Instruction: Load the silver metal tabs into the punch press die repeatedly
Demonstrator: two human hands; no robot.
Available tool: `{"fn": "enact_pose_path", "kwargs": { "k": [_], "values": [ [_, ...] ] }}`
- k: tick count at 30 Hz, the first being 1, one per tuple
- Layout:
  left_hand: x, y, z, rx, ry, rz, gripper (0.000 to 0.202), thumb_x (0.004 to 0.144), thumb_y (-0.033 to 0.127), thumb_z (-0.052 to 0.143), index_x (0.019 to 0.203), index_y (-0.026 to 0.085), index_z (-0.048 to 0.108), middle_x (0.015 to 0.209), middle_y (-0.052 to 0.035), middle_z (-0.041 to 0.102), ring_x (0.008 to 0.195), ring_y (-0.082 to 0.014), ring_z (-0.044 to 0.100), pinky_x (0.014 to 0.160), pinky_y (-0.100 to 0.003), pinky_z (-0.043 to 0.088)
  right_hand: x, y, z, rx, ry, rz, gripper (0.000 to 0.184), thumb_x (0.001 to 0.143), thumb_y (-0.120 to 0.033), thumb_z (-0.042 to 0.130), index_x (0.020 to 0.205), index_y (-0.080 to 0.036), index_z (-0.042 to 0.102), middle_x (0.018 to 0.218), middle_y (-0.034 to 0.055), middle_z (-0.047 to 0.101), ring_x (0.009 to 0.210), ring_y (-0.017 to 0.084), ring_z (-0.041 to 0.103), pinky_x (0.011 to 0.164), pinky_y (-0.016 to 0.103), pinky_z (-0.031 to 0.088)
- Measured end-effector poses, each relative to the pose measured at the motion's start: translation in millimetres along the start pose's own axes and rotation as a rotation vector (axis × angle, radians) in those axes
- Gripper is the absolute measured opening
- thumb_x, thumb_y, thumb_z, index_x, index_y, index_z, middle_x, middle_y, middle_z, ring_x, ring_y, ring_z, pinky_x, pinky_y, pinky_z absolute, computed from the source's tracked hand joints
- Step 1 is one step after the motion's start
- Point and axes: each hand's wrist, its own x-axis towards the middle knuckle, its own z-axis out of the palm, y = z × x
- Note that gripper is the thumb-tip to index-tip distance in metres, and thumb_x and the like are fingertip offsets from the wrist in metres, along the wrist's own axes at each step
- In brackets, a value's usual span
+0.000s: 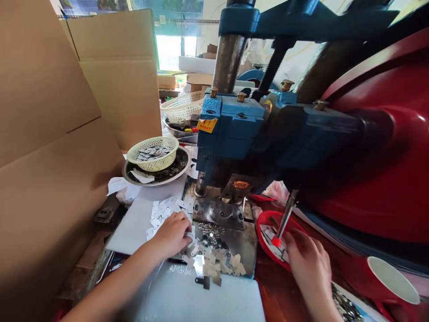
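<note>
My left hand [174, 231] rests by a heap of pale metal plates [162, 214], left of the press die [219, 212]. Its fingers and thumb are curled together at the plates' edge; what they pinch is not clear. On the bed before the die lie loose tabbed metal pieces [214, 261] and tiny shiny bits [211, 230]. My right hand [306, 261] is at the rim of a red basket [264, 219] with thin plates in it. Its fingers bend down and are partly hidden. Beside it a metal lever [286, 217] with a red tip slants down over the basket.
The blue press [231, 134] stands ahead, its red flywheel [378, 134] at right. A cream basket [152, 154] of plates sits in a steel bowl [184, 167] at back left. Cardboard [117, 80] walls the left side. A red mug [378, 286] stands at lower right.
</note>
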Motion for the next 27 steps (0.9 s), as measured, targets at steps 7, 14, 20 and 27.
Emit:
{"fn": "enact_pose_path", "kwargs": {
  "k": [7, 14, 20, 27],
  "values": [
    [0.6, -1.3, -14.1, -0.38, -0.021, -0.144, 0.012, 0.079, 0.031, 0.055, 0.074, 0.021, 0.06, 0.07, 0.003, 0.061, 0.067, -0.0152, 0.055, 0.061, -0.025, 0.038, -43.3, -35.5, 48.9, 0.099, -0.381, -0.527, 0.027, 0.089, -0.036, 0.043, 0.087, -0.023, 0.067, 0.09, 0.0054, 0.067, 0.085, 0.021, 0.06, 0.078, 0.036, 0.047],
    [-12.1, 1.6, -5.4, -1.285, 0.244, -0.49, 0.018, 0.076, 0.033, 0.065, 0.082, 0.017, 0.059, 0.064, 0.0047, 0.051, 0.051, -0.0065, 0.045, 0.046, -0.016, 0.032, -48.1, -68.4, 72.6, -0.13, -0.432, -0.678, 0.019, 0.087, -0.021, 0.048, 0.079, -0.024, 0.065, 0.081, 0.003, 0.065, 0.078, 0.021, 0.056, 0.074, 0.036, 0.043],
    [-16.3, 9.7, -3.4, -2.31, -0.031, -0.724, 0.018, 0.091, 0.03, 0.046, 0.098, 0.016, 0.055, 0.067, 0.003, 0.049, 0.041, -0.0016, 0.038, 0.036, -0.01, 0.024, -41.9, -58.5, 68.3, 0.167, -0.297, -0.463, 0.023, 0.091, -0.03, 0.04, 0.087, -0.02, 0.06, 0.085, 0.0055, 0.063, 0.082, 0.02, 0.057, 0.075, 0.035, 0.045],
    [-12.2, 33.0, -0.8, -2.344, -0.165, -0.637, 0.044, 0.086, 0.044, 0.052, 0.119, 0.015, 0.051, 0.075, -0.0017, 0.059, 0.054, -0.0097, 0.052, 0.046, -0.019, 0.038, 1.2, -96.2, 82.2, 0.246, -0.231, -0.469, 0.024, 0.086, -0.036, 0.046, 0.08, -0.02, 0.063, 0.085, 0.0069, 0.061, 0.084, 0.021, 0.056, 0.079, 0.036, 0.044]
  ]
}}
